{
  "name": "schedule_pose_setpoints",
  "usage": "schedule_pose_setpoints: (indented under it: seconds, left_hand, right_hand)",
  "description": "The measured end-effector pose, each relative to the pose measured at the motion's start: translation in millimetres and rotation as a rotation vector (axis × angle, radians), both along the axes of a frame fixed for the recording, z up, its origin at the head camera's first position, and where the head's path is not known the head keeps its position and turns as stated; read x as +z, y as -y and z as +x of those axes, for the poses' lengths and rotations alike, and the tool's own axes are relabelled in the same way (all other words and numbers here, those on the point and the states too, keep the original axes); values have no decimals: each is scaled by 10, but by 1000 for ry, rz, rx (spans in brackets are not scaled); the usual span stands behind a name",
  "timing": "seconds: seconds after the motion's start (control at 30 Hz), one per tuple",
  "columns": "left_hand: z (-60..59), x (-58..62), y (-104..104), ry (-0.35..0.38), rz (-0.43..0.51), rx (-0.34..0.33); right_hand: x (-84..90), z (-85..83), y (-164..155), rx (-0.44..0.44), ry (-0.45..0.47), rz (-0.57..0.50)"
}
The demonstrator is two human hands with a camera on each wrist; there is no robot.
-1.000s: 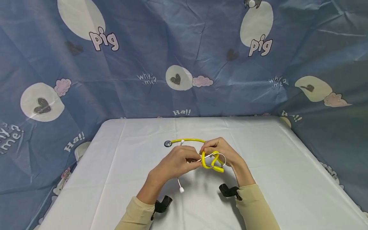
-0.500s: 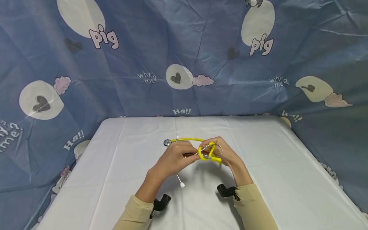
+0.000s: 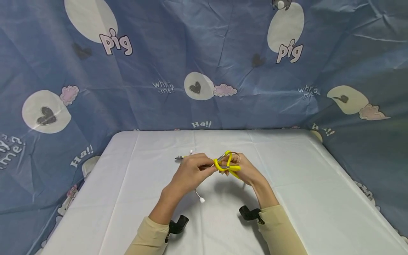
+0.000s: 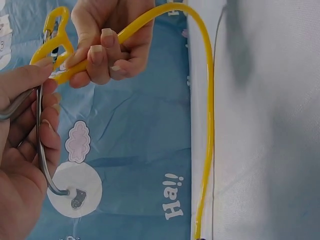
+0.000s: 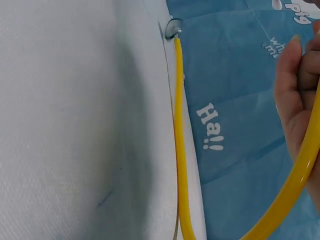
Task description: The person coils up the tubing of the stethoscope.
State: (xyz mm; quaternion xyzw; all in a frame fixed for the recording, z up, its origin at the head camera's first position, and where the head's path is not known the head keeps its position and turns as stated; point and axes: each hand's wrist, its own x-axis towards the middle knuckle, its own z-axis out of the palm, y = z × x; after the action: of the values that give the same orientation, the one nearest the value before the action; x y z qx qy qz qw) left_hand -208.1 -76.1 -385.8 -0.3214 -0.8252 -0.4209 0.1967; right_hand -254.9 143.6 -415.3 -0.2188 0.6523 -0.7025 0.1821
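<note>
Leftmost is the chestpiece (image 3: 179, 157) of a stethoscope (image 3: 235, 168); whether it touches the white table (image 3: 296, 198) is hard to tell. Next, the left hand (image 3: 191, 173) pinches the metal ear tubes (image 4: 43, 162) in the air; rightward, the right hand (image 3: 248, 171) curls its fingers round the yellow tubing (image 4: 210, 100).

We see the table (image 3: 296, 202) with the cloth (image 3: 159, 53) behind it and at both sides. Over the table, the left hand (image 3: 191, 173) is just beside the right hand (image 3: 248, 170). The pipes (image 4: 41, 137) are in the left hand. The tube (image 4: 210, 100) runs through the right hand, with its loops between both hands. We find one ear tip (image 3: 202, 200) in front of the left hand, and the disc (image 3: 179, 157) behind it, to the left.
</note>
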Motion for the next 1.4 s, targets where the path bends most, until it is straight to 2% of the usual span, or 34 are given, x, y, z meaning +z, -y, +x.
schedule_pose_setpoints:
  seconds: [0.33,0.57,0.7,0.9,1.1,1.4]
  left_hand:
    - [-15,-3,40,49,31,63]
    - [-31,7,91,47,29,100]
    - [-44,5,109,44,37,108]
    - [-62,-7,139,40,28,142]
    - [-56,0,169,60,18,179]
    - [-65,20,210,84,14,225]
  right_hand:
    - [-19,25,33,45,-142,79]
    - [10,45,74,63,-158,63]
    - [25,51,96,44,-171,85]
    - [60,80,117,5,-208,178]
    - [98,102,157,-23,-265,280]
    - [148,127,233,-76,-290,385]
